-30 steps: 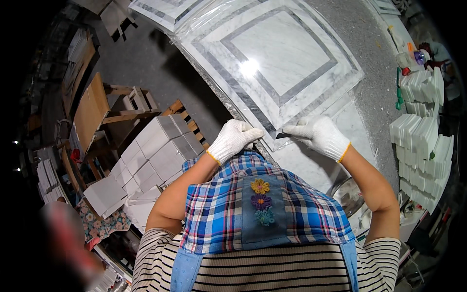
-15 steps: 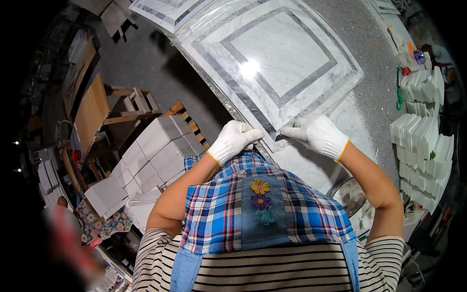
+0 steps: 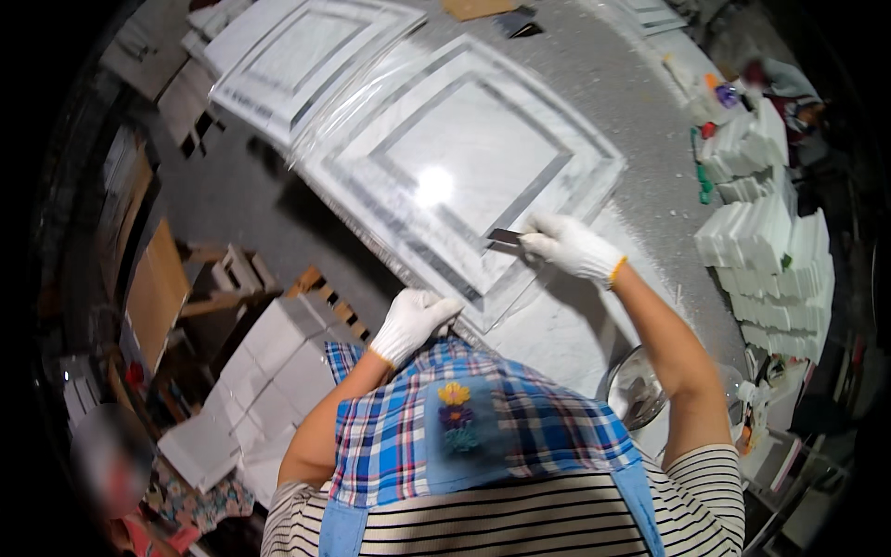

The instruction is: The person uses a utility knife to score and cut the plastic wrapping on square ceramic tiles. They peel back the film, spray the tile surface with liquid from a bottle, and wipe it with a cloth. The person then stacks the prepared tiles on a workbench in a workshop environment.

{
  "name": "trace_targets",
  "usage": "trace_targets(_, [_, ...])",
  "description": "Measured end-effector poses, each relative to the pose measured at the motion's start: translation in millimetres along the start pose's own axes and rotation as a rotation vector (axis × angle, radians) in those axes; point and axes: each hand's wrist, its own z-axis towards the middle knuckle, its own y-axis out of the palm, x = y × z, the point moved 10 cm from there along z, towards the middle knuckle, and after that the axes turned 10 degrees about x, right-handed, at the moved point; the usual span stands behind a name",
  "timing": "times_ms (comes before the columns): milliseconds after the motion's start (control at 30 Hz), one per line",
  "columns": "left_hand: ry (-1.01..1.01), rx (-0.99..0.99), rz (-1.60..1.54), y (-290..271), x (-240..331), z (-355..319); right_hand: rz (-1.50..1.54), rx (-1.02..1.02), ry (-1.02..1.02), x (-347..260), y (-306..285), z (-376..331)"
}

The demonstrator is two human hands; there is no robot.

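Note:
My right hand [image 3: 571,246], in a white knit glove, pinches a flat dark strip [image 3: 504,238] above the marble panel; its exact kind is unclear. The panel [image 3: 464,125] is white with grey veins and dark grey inlaid frames, and its near corner points toward me. At that panel's near left edge is my left hand [image 3: 418,325], also gloved, with curled fingers and the thumb lying toward the edge. Whatever those fingers close on is hidden.
A second inlaid panel [image 3: 306,56] lies beyond the first. Right of the grey tabletop [image 3: 640,167] stand stacks of white pieces [image 3: 770,251]. A round metal bowl [image 3: 637,388] is by my right elbow. Pale boxes [image 3: 269,362] and a wooden frame [image 3: 218,278] stand at left.
My right hand has risen off the panel's near corner with the dark strip in it. My left hand stays by the edge. The view has shifted, bringing more of the second panel in.

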Motion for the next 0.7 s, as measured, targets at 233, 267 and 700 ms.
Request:
trace_targets(233, [-0.028,0.064,-0.055,-12,1,0,0.074,0.391,0.076,6,-52,8])
trace_targets(267, [-0.013,0.109,-0.1,-20,2,6,0.103,0.495,0.041,20,-67,13])
trace_targets(700, [0.076,0.399,0.154,-91,54,28,-0.52,0.85,0.301,150,-189,63])
